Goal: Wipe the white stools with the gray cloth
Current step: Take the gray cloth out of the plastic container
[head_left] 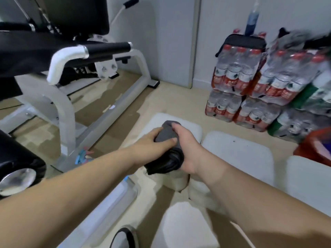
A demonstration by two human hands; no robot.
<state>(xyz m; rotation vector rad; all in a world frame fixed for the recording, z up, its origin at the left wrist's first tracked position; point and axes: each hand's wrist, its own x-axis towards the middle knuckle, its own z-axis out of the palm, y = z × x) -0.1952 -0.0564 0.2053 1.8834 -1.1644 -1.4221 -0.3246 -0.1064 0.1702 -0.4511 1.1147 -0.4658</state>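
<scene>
Both hands hold the bunched gray cloth (pixel 165 135) above a white stool (pixel 192 129) in the middle of the view. My left hand (pixel 154 140) grips the cloth from the left side. My right hand (pixel 186 149) is closed round its lower, darker end. A second white stool (pixel 238 151) stands just to the right, with small dark specks on its seat. A third (pixel 308 178) shows at the right edge, and another (pixel 184 226) stands close to me at the bottom.
A white and black exercise machine (pixel 68 56) fills the left side, its frame running along the floor. Shrink-wrapped packs of water bottles (pixel 268 81) are stacked by the wall at the right. A red basket (pixel 317 149) sits behind the stools.
</scene>
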